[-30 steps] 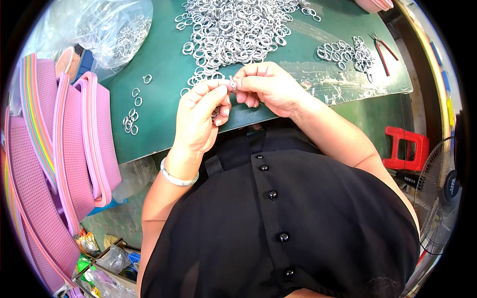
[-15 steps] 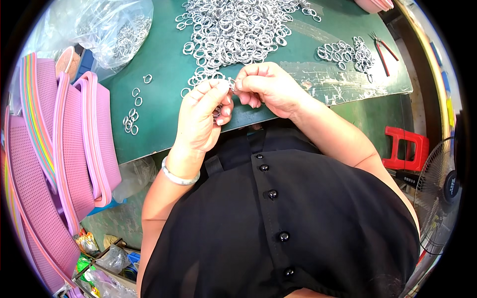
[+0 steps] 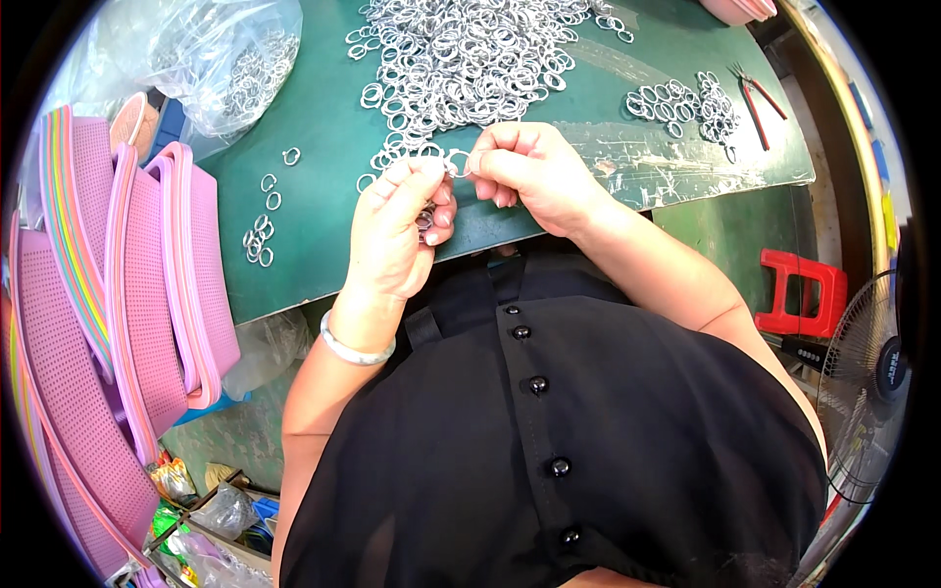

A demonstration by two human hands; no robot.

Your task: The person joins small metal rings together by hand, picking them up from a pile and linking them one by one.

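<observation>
Both hands meet above the near edge of a green table, under a big heap of silvery metal rings [image 3: 470,69]. Between the fingertips sits one metal ring [image 3: 458,163]. My left hand [image 3: 397,211] pinches its left side with thumb and forefinger. Several more rings [image 3: 425,223] lie curled inside the left palm, partly hidden by the fingers. On the other side, my right hand [image 3: 534,171] is closed, its thumb and forefinger pinching the ring's right edge. A pale bangle [image 3: 355,343] circles my left wrist.
Loose rings [image 3: 259,240] lie on the table's left. Farther right are a small ring pile [image 3: 718,113] and red-handled pliers [image 3: 755,108]. A clear bag of metal parts [image 3: 245,78] stands far left, above stacked pink baskets [image 3: 147,294]. A red stool [image 3: 802,294] and a fan [image 3: 867,372] are at right.
My right hand has shifted slightly to the right, so the gap between the fingertips is wider and more of the ring shows. My left hand has barely moved.
</observation>
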